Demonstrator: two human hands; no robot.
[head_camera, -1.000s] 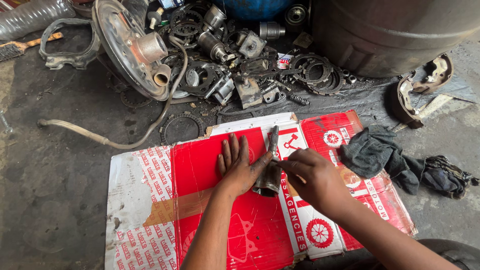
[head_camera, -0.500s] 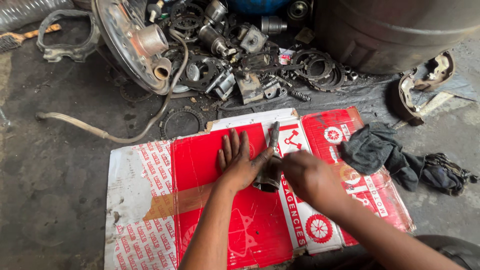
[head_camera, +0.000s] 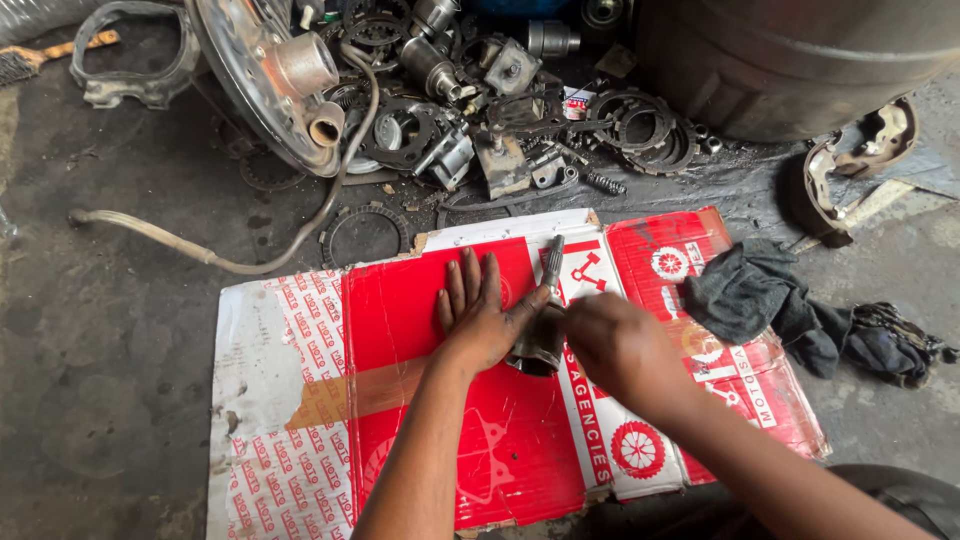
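Two hands on one metal shaft part over flattened cardboard.

Head view: one left hand (head_camera: 480, 315) lies flat, fingers spread, on the red-and-white cardboard sheet (head_camera: 400, 340), thumb against the single axle joint (head_camera: 545, 320). One right hand (head_camera: 620, 350) curls around the joint's far side; how tightly cannot be told. The joint is grey, greasy, with a cup-shaped end and a splined stem pointing away. Two dark rags (head_camera: 760, 295) lie right; one brake drum (head_camera: 265, 75) sits among scrap parts. Since half a second ago, both hands and joint sit unchanged.
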